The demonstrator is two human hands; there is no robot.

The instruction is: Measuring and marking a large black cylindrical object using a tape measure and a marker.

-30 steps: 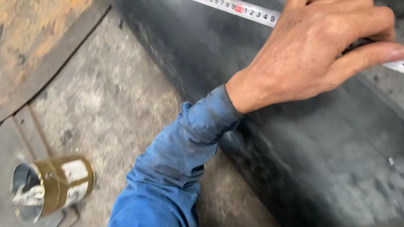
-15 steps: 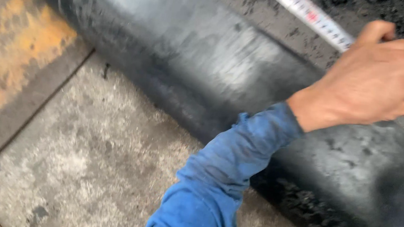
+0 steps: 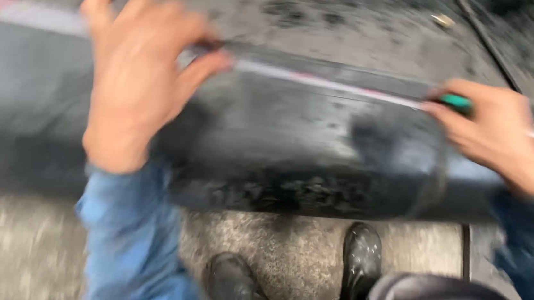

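A large black cylindrical pipe [image 3: 293, 139] lies on its side, its long axis running left to right across the view, just beyond the person's two black boots [image 3: 360, 267] on the grey concrete floor [image 3: 296, 255]. Along the top of the pipe a white measuring tape [image 3: 330, 85] is stretched, parallel to the pipe's axis and sloping slightly down toward the right end of the pipe.

The left hand [image 3: 135, 74] rests on the upper left part of the pipe, fingers spread fairly wide and curled over the tape, pressing it down; the thumb sticks up at the far left. The right hand [image 3: 497, 135] sits on the pipe's right part, fingers drawn narrow around a small green marker-like object [image 3: 456, 102] whose tip meets the tape. Motion blur hides whether it pinches the tape as well. Both arms wear blue sleeves [image 3: 133, 241].

Half a second ago the pipe ran diagonally across the view and only the left hand showed, pressing the tape on top of it; now the pipe lies level, the right hand with the green object has come in, and the boots show below the pipe.
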